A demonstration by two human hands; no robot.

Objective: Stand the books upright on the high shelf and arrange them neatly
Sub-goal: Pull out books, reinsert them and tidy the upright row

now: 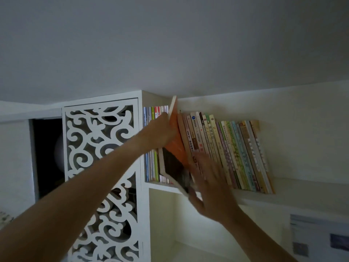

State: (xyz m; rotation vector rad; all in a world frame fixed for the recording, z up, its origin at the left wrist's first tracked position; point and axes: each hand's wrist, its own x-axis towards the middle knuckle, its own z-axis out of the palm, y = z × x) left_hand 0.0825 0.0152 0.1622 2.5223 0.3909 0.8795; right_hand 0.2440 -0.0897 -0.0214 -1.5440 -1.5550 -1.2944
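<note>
Orange-covered book tilted on high shelf, btwn upright books at left & leaning row at right. Left hand gripping its edge, fingers curled. Right hand blurred, fingers straight, against leaning spines.

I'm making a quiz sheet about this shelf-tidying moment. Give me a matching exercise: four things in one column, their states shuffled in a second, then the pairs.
1. left hand
2. right hand
3. orange book
4. long row of books

A. leaning towards the left
B. blurred, fingers spread over the spines
C. taller than its neighbours, tilted
D. holding the orange cover

Pairs: 1-D, 2-B, 3-C, 4-A
</note>
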